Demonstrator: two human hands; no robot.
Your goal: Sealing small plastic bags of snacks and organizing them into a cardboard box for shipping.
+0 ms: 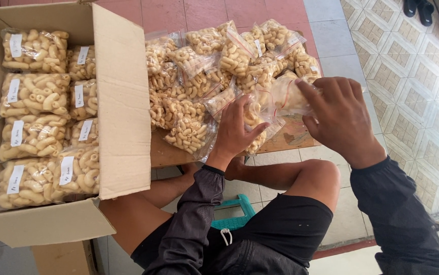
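A pile of clear zip bags filled with pale curled snack pieces (204, 71) lies on a low wooden table (290, 137). My left hand (237, 127) rests on one bag at the pile's front edge, fingers curled over it. My right hand (339, 117) grips another clear bag (288, 97) at the pile's right side, fingers spread across its top. Both sleeves are dark.
An open cardboard box (122, 102) at the left holds several labelled bags of the same snack (36, 122) packed in rows. My bare knees and black shorts are below, over a teal stool (234, 211). Tiled floor and dark sandals (418, 9) are at the right.
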